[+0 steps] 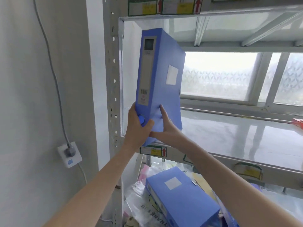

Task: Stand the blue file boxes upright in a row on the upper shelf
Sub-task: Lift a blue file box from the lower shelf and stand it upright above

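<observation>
Gripping slick rectangular blue file box [159, 82] at lower spine with left hand [136, 126], pressing flat right hand [165, 126] on its side; standing near-upright above both, at glossy upper shelf [229, 133] edge.

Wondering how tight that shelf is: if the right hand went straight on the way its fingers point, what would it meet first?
The held blue file box: the right hand lays straight fingers on its broad side, pointing up along it. Depth unclear.

Grey wall [24, 79] with a plugged socket [69, 154] left of metal shelving [113, 71], frosted window [218, 76] behind.
</observation>
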